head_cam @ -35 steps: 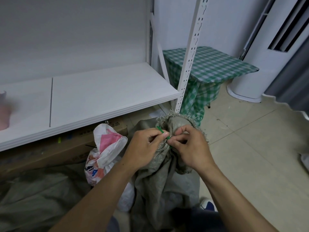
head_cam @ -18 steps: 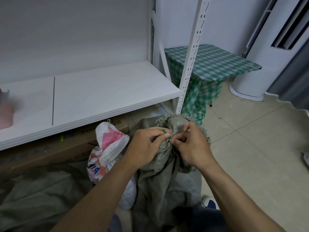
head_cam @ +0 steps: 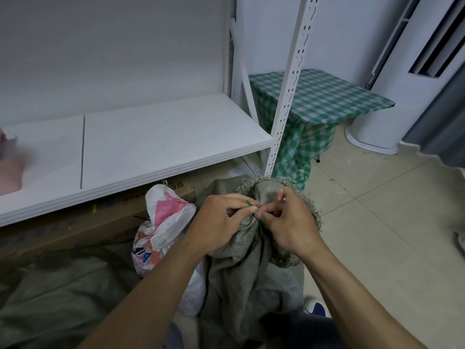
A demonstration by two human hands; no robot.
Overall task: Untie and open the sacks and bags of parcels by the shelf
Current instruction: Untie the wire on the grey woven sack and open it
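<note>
Two hands meet at the gathered neck of the grey sack [head_cam: 251, 248], near the shelf [head_cam: 151, 147]. Left hand [head_cam: 221, 222] and right hand [head_cam: 289, 222] both pinch the green tie [head_cam: 250, 204] with curled fingers.

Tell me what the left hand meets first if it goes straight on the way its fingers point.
The left hand points right, into the gathered neck of the grey sack, where it pinches the green tie. Straight on, it would press into that neck first, then probably the right hand beyond.
</note>
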